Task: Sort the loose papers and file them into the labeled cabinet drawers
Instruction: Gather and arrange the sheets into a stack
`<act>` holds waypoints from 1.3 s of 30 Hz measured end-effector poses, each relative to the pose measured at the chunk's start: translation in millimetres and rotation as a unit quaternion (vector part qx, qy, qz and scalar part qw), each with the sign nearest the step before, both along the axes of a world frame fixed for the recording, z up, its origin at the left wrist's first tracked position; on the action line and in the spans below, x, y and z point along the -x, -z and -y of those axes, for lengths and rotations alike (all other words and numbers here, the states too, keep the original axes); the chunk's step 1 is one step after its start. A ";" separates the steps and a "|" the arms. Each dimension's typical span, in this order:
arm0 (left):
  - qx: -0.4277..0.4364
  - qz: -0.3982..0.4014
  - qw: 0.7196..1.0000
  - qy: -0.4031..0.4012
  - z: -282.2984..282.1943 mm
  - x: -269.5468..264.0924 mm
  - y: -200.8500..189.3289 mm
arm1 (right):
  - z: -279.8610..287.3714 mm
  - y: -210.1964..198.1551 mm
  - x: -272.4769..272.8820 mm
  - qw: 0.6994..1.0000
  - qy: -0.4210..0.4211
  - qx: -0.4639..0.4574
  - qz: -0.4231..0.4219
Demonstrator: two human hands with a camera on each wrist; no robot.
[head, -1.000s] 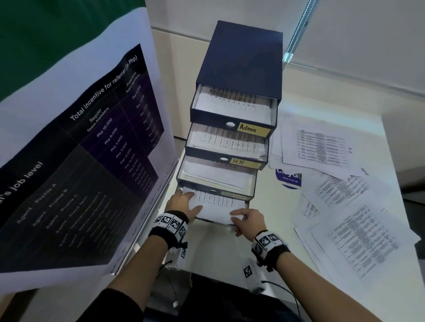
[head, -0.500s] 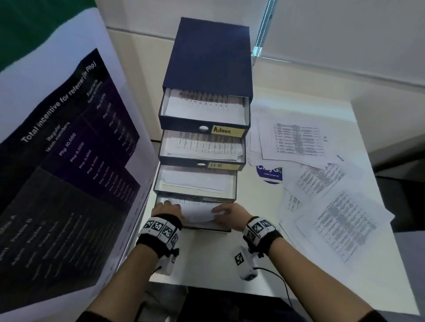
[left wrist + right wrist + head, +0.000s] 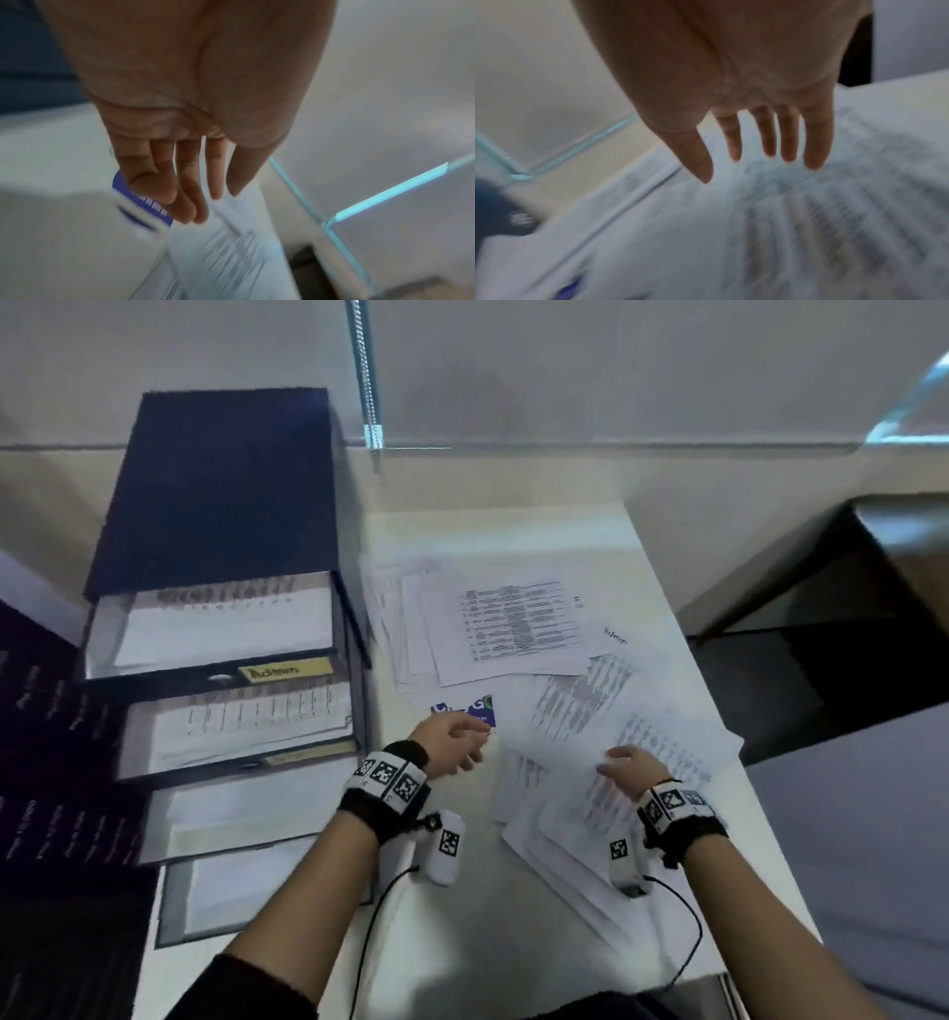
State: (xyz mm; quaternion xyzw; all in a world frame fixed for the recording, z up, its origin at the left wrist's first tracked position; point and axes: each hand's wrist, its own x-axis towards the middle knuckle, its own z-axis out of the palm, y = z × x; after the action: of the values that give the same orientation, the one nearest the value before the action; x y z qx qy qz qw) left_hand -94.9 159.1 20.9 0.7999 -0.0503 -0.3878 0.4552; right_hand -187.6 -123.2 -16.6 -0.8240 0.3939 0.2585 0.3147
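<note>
While both hands are hovering over the scattered sheets, neither is gripping anything, so the step in hand appears to be picking the next paper to file. The right hand (image 3: 630, 768) is reaching over the near-right pile of printed sheets (image 3: 606, 809), its fingers (image 3: 789, 142) straight and slightly spread, with the tips just above the top sheet; contact cannot be confirmed through the blur. The left hand (image 3: 452, 746) is hanging over the table (image 3: 513, 932) near a blue-and-green card (image 3: 470, 708), fingers (image 3: 190, 178) extended and lying close together, holding nothing. The loose papers are lying overlapped across the right and far half of the table; one far sheet (image 3: 518, 629) is showing a handwritten note beside it that seems to read "Admin". The blue drawer cabinet (image 3: 221, 490) is standing at the left with four drawers pulled out in steps, the top one labelled "Admin" (image 3: 285, 671); the lower labels are illegible here.

Recommended practice: press one fingertip on the top sheet, slide it clear of its neighbours, then pinch a free corner so only one sheet lifts. Read the heading before moving. The left hand should be steadying the remaining pile. Overlapped sheets are likely to drag together and slide off the near-right edge.
</note>
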 end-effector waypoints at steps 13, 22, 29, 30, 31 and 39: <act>-0.145 0.045 0.988 0.042 186.3 -2.2 86.8 | 112.6 55.2 20.4 0.966 0.237 0.063 0.083; -0.075 -0.003 0.996 -0.052 160.3 -10.8 92.3 | 101.8 58.3 7.2 0.963 0.161 -0.010 0.217; -0.036 -0.028 0.984 -0.170 124.5 -21.4 70.4 | 65.8 50.1 -21.7 0.948 0.096 -0.080 0.291; -0.032 -0.021 0.981 -0.192 120.8 -22.4 70.3 | 61.9 51.1 -23.3 0.947 0.096 -0.097 0.290; -0.025 -0.017 0.975 -0.218 117.5 -23.1 68.9 | 60.1 54.1 -24.6 0.947 0.101 -0.106 0.286; -0.057 0.040 0.959 -0.275 90.0 -32.1 75.5 | 99.1 68.4 -13.7 0.943 0.186 -0.075 0.265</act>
State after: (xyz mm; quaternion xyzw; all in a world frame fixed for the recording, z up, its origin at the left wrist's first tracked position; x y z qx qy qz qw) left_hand -62.7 69.2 -54.6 0.8221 0.1754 -0.2182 0.4957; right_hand -173.9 -222.3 -84.9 -0.7491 0.4216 -0.0038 0.5110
